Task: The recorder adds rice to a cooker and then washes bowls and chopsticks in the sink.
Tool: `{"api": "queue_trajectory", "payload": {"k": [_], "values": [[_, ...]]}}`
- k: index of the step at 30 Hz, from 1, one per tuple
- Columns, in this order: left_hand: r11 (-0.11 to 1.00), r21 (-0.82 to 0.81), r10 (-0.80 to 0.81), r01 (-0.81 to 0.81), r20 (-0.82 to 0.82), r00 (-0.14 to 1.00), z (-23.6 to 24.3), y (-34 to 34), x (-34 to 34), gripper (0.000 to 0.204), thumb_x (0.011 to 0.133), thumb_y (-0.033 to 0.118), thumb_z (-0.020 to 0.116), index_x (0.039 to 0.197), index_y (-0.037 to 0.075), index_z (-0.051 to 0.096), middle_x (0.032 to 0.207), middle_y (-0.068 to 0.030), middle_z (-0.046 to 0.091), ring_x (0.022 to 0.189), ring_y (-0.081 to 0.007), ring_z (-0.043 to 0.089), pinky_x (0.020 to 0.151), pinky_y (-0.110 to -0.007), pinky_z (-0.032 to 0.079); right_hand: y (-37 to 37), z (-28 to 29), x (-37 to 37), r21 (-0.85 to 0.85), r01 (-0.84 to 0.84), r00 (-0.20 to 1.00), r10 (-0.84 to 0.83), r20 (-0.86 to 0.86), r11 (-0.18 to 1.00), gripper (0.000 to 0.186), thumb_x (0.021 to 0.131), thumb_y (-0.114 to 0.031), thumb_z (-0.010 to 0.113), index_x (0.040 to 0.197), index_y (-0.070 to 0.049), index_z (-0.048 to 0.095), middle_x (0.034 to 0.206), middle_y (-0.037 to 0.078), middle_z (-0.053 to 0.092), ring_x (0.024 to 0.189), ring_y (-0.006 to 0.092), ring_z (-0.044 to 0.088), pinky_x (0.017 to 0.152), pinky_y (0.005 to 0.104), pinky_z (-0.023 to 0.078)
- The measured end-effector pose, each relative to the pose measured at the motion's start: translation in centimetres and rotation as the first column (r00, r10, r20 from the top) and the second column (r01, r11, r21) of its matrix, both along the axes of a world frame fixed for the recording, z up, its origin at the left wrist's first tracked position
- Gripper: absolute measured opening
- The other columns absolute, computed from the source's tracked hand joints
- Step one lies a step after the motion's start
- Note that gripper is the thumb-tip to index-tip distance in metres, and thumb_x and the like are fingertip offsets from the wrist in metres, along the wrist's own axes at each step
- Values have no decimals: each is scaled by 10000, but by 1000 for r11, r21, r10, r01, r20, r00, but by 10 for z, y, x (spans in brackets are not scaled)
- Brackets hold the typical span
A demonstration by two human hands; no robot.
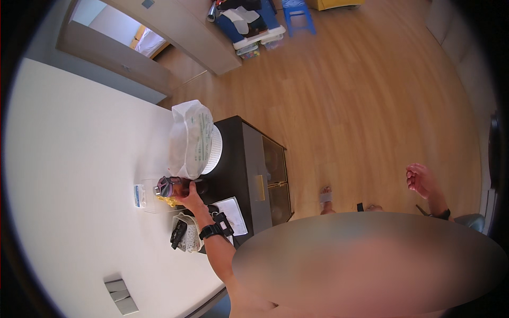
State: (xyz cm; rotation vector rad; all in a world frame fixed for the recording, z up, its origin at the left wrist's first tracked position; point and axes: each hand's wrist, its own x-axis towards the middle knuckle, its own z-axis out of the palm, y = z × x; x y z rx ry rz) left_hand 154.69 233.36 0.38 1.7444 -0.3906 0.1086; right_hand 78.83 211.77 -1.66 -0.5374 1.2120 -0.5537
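Observation:
My left hand (pixel 192 200) reaches over the dark cabinet top and is closed around a drink bottle (pixel 170 187) with a grey-purple lid and a reddish-brown body. Its lid points toward the wall, and something yellow shows just under it. Directly beyond the bottle, a white plastic bag (pixel 192 139) stands against a white perforated basket (pixel 214 151). Out to the right, above the floor, my right hand (pixel 420 181) hangs with its fingers loosely bent and nothing visible in them.
Nearer me on the dark cabinet (pixel 231 175) are a white basket (pixel 189 239) with a black object and a white paper (pixel 233 214). Past the wooden floor (pixel 360 100) stand a blue stool (pixel 298 18) and a blue bin (pixel 249 21). A doorway opens at the far left.

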Motion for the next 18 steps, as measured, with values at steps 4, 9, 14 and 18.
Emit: {"api": "queue_trajectory", "payload": {"k": [4, 9, 14, 18], "values": [[1000, -24, 1, -2, -45, 999, 7, -3, 7, 766, 814, -15, 788, 1463, 43, 385, 1385, -135, 556, 1223, -263, 571, 1111, -397, 437, -26, 9, 49, -2, -87, 995, 87, -38, 996, 103, 986, -208, 604, 940, -116, 613, 744, -7, 618, 590, 127, 598, 521, 282, 489], [993, 57, 90, -102, 188, 978, 32, -31, -64, 674, 824, 1, 790, 1398, 33, 440, 1287, -132, 604, 1096, -255, 630, 975, -373, 526, -57, -2, 115, -208, -549, 813, 457, -361, 810, 197, 948, -262, 664, 988, -69, 657, 805, 37, 652, 687, 140, 638, 561, 288, 512], [950, -76, -294, 302, 101, 950, 83, -85, -205, 632, 823, 4, 804, 1346, 26, 450, 1233, -96, 603, 1117, -211, 614, 1000, -350, 503, -49, 71, 215, -545, -784, 604, 566, -561, 296, 651, 844, -254, 761, 1408, -39, 517, 1293, 157, 648, 1179, 253, 640, 960, 400, 535], [770, -151, -632, 620, -47, 773, 108, -135, -334, 618, 817, 48, 825, 1316, 17, 461, 1210, -114, 605, 1107, -210, 621, 972, -348, 517, -33, 109, 263, -868, -482, 813, 309, -493, -116, 866, 778, -312, 840, 1470, -19, 408, 1340, 223, 587, 1250, 382, 575, 1077, 439, 444]]}}
